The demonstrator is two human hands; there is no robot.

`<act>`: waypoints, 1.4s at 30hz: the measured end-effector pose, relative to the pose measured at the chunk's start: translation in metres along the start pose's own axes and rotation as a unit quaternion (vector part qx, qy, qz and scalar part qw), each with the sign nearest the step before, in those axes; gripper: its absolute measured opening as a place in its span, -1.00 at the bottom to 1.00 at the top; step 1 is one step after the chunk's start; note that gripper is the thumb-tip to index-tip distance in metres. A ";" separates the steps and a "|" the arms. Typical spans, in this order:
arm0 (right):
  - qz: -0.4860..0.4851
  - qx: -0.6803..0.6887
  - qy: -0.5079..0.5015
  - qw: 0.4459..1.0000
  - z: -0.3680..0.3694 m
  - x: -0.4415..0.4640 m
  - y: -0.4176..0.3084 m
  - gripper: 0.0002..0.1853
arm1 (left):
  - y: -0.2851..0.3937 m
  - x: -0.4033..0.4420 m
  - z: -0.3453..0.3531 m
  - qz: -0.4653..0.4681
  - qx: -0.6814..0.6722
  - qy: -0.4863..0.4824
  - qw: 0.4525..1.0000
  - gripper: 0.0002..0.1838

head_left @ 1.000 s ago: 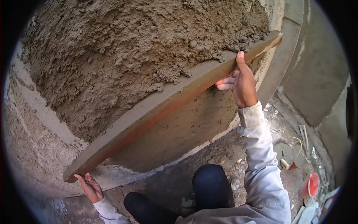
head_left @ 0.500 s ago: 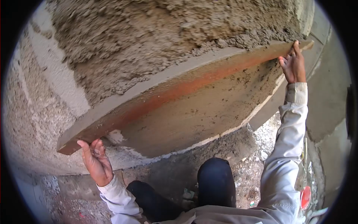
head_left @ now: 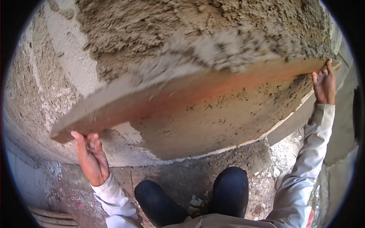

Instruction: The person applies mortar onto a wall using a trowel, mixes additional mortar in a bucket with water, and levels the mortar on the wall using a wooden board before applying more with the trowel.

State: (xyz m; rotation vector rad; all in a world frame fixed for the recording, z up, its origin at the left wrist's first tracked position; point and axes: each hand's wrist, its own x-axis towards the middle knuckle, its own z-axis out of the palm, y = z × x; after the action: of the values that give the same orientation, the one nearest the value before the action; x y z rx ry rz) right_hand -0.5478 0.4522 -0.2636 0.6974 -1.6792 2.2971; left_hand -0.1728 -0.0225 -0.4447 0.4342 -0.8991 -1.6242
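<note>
A long straight board (head_left: 163, 95), with a reddish face, lies across the wall, tilted up toward the right. My left hand (head_left: 90, 155) grips its lower left end, thumb and fingers at the near edge. At the far right end my right hand (head_left: 325, 83) holds the board from below, thumb upward. Loose wet mortar (head_left: 228, 47), blurred by motion, is heaped along the board's upper edge. Rough mortar (head_left: 125, 22) covers the wall above, and a smoother mortar surface (head_left: 197, 129) with small pits shows below.
Two dark-clad knees (head_left: 230, 192) are at the bottom centre. Rubble (head_left: 262, 190) lies on the ground beside them. A pale plaster strip (head_left: 74, 45) runs down the wall at the left. Part of a red object (head_left: 310, 218) shows behind the right sleeve.
The board has swung to a flatter slant, its right end moving rightward. Both hands have kept hold of it. More mortar has gathered on its upper edge, and more smooth surface shows below.
</note>
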 end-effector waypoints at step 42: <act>0.057 0.016 -0.001 0.998 0.051 -0.044 -0.005 -0.46 | 0.034 0.042 -0.016 0.064 0.029 -0.034 0.997 -0.63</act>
State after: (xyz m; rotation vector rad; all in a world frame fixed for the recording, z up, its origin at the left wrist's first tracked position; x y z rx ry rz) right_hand -0.4946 0.4105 -0.2688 0.6264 -1.7279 2.4059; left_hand -0.1505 -0.0687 -0.4214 0.3550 -1.0064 -1.5064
